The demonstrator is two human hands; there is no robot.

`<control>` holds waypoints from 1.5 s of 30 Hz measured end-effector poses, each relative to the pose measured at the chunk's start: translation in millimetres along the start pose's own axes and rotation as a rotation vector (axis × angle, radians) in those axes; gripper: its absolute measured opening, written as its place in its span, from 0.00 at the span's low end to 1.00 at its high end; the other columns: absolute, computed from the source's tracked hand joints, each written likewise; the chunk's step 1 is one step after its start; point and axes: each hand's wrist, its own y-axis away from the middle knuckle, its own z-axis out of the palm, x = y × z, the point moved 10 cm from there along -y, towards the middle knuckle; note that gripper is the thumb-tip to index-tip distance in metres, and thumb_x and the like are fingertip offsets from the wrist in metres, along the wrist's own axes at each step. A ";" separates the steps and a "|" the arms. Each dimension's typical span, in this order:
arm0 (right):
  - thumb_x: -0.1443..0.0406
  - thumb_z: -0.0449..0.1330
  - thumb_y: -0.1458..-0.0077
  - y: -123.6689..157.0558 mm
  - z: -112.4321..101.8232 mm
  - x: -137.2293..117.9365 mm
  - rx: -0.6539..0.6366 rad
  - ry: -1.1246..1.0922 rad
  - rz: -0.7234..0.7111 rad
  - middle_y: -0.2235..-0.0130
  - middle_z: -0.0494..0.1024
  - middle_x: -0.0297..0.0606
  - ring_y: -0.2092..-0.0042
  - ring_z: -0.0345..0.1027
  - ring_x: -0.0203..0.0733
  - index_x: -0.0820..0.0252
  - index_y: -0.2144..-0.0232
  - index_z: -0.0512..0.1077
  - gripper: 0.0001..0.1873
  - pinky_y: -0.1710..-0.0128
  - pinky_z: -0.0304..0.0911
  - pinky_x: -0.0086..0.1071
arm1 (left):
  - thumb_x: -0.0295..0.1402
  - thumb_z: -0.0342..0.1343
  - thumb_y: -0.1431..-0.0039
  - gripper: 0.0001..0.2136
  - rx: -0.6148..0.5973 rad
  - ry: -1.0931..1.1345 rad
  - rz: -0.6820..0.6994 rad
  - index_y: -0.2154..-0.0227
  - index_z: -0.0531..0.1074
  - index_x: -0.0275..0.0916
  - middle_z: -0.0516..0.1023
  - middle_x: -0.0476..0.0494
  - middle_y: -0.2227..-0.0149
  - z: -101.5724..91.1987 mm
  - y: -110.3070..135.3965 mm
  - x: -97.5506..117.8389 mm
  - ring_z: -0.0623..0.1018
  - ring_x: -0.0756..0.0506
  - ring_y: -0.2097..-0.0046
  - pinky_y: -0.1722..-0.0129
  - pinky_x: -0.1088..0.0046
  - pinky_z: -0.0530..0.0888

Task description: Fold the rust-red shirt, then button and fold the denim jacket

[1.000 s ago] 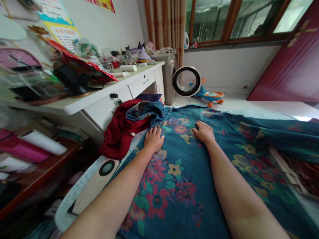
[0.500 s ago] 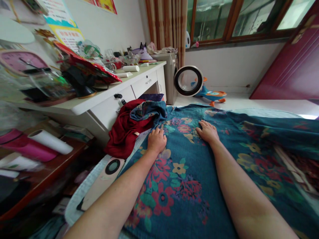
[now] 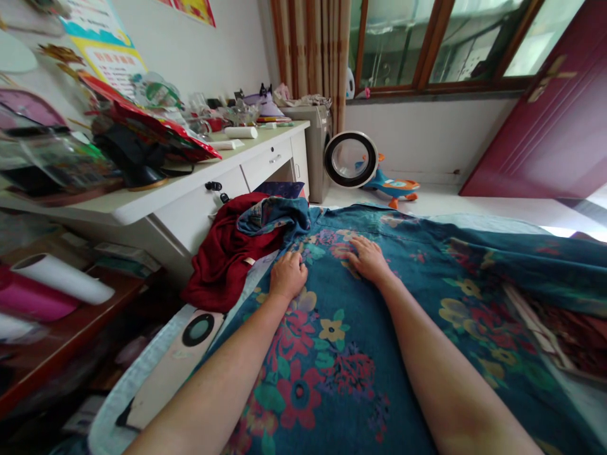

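Note:
A blue denim garment (image 3: 360, 341) printed with red, yellow and green flowers lies spread over an ironing board (image 3: 156, 373) in front of me. My left hand (image 3: 287, 275) rests on the cloth near its left edge with the fingers curled under, knuckles up. My right hand (image 3: 368, 258) lies flat on the cloth a little to the right, fingers stretched forward. A bunched part of the garment (image 3: 275, 213) sits just beyond my left hand, on a dark red cloth (image 3: 222, 259).
A white desk (image 3: 190, 189) crowded with clutter stands at the left, a wooden shelf with paper rolls (image 3: 61, 278) below it. Beyond the board are a grey washing machine (image 3: 320, 145), a round black-rimmed fan (image 3: 351, 159), a toy (image 3: 393, 187) and a dark red door (image 3: 545, 120).
My left hand's fingers have curled in from lying flat. Both hands have slid slightly back toward me on the cloth, and the view has shifted a little.

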 end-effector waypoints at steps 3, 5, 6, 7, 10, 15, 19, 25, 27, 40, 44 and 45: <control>0.52 0.49 0.37 2.1 17.0 -9.5 -0.100 0.032 -0.035 0.34 0.60 0.39 0.33 0.49 0.49 0.55 0.38 0.62 0.28 0.35 0.42 0.49 | 0.33 0.51 0.41 0.06 0.029 0.061 -0.028 0.63 0.72 0.41 0.74 0.40 0.59 -1.8 -2.2 -7.4 0.75 0.41 0.53 0.51 0.65 0.70; 0.52 0.49 0.37 3.1 19.8 -9.5 -0.107 0.047 -0.035 0.33 0.59 0.39 0.33 0.48 0.49 0.54 0.37 0.61 0.29 0.35 0.42 0.50 | 0.33 0.51 0.41 0.07 0.041 0.141 -0.121 0.63 0.72 0.40 0.73 0.39 0.58 -3.3 -9.2 -22.0 0.76 0.41 0.53 0.50 0.66 0.71; 0.52 0.48 0.37 3.3 19.9 -8.8 -0.103 0.050 -0.034 0.33 0.59 0.39 0.33 0.47 0.49 0.55 0.37 0.60 0.29 0.35 0.42 0.50 | 0.33 0.51 0.41 0.08 0.049 0.176 -0.184 0.61 0.72 0.40 0.73 0.38 0.56 -4.9 -14.4 -31.4 0.76 0.42 0.52 0.50 0.67 0.71; 0.52 0.49 0.37 3.3 19.8 -8.2 -0.101 0.052 -0.033 0.33 0.59 0.39 0.33 0.47 0.50 0.55 0.37 0.60 0.30 0.35 0.42 0.50 | 0.33 0.52 0.41 0.10 0.059 0.198 -0.250 0.58 0.71 0.38 0.73 0.37 0.54 -7.3 -20.5 -41.1 0.76 0.41 0.52 0.51 0.67 0.72; 0.51 0.49 0.37 2.8 19.4 -6.2 -0.095 0.054 -0.027 0.33 0.59 0.39 0.33 0.48 0.50 0.55 0.37 0.61 0.30 0.35 0.42 0.49 | 0.33 0.53 0.43 0.17 0.018 0.194 -0.380 0.51 0.70 0.35 0.74 0.32 0.50 -10.7 -43.4 -61.6 0.77 0.38 0.50 0.51 0.65 0.72; 0.51 0.49 0.37 2.5 19.5 -6.0 -0.084 0.043 -0.027 0.33 0.59 0.39 0.33 0.48 0.50 0.55 0.37 0.61 0.30 0.35 0.41 0.48 | 0.36 0.55 0.44 0.16 -0.091 0.169 -0.468 0.55 0.74 0.33 0.79 0.26 0.54 0.1 -64.3 -78.3 0.78 0.31 0.51 0.55 0.60 0.73; 0.52 0.49 0.37 2.7 19.4 -5.3 -0.084 0.040 -0.019 0.33 0.59 0.39 0.33 0.48 0.49 0.55 0.37 0.61 0.30 0.35 0.41 0.48 | 0.33 0.50 0.39 0.14 0.059 0.236 -0.413 0.55 0.76 0.38 0.81 0.33 0.57 1.4 -61.2 -85.3 0.80 0.37 0.54 0.56 0.65 0.73; 0.52 0.50 0.37 2.3 18.7 -5.8 -0.080 0.038 -0.028 0.34 0.60 0.40 0.33 0.49 0.50 0.55 0.37 0.61 0.29 0.35 0.41 0.48 | 0.33 0.49 0.38 0.14 0.155 0.379 -0.351 0.57 0.77 0.36 0.82 0.36 0.58 1.8 -60.9 -91.4 0.80 0.40 0.56 0.55 0.69 0.72; 0.52 0.50 0.38 2.3 18.4 -5.3 -0.081 0.026 -0.022 0.34 0.60 0.40 0.33 0.49 0.50 0.55 0.37 0.62 0.29 0.35 0.41 0.48 | 0.32 0.48 0.38 0.14 0.195 0.410 -0.334 0.56 0.76 0.35 0.81 0.36 0.56 -3.1 -64.0 -90.1 0.79 0.40 0.54 0.52 0.69 0.71; 0.53 0.51 0.38 4.1 13.1 -7.6 -0.082 0.002 -0.011 0.34 0.61 0.40 0.34 0.50 0.51 0.56 0.38 0.63 0.29 0.35 0.42 0.48 | 0.34 0.58 0.49 0.09 -0.033 0.828 -0.308 0.65 0.72 0.36 0.78 0.44 0.71 26.9 -78.2 -96.2 0.79 0.42 0.68 0.65 0.68 0.74; 0.53 0.52 0.39 3.8 13.8 -7.0 -0.094 0.003 -0.006 0.34 0.61 0.40 0.33 0.49 0.52 0.56 0.38 0.63 0.29 0.35 0.42 0.49 | 0.25 0.61 0.63 0.14 -0.078 1.072 -0.323 0.68 0.71 0.37 0.73 0.52 0.77 30.8 -73.6 -93.8 0.74 0.47 0.74 0.72 0.74 0.70; 0.53 0.52 0.39 3.7 13.8 -7.0 -0.093 0.003 -0.008 0.34 0.61 0.40 0.34 0.50 0.52 0.56 0.38 0.63 0.29 0.35 0.42 0.49 | 0.24 0.60 0.65 0.14 -0.056 1.072 -0.327 0.70 0.71 0.37 0.72 0.53 0.77 28.6 -73.4 -95.3 0.73 0.48 0.74 0.72 0.74 0.69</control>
